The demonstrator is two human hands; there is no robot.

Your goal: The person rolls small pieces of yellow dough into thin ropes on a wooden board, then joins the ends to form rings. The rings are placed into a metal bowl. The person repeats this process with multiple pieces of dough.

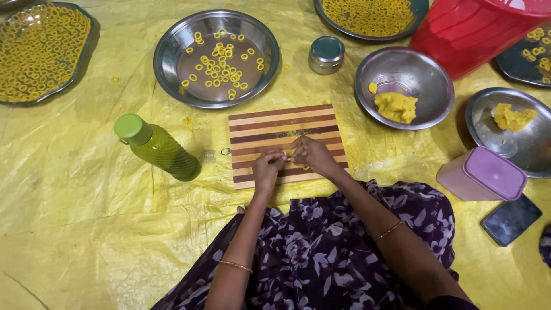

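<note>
My left hand and my right hand meet over a striped wooden board, fingertips pinched together on a small piece of yellow dough that is mostly hidden. Beyond the board stands a round steel plate with several small yellow dough rings in it. A steel bowl to the right holds a lump of yellow dough.
A green bottle lies left of the board. A small steel tin, red bucket, pink lidded box, dark phone, a plate with dough and ring-filled trays sit on the yellow sheet.
</note>
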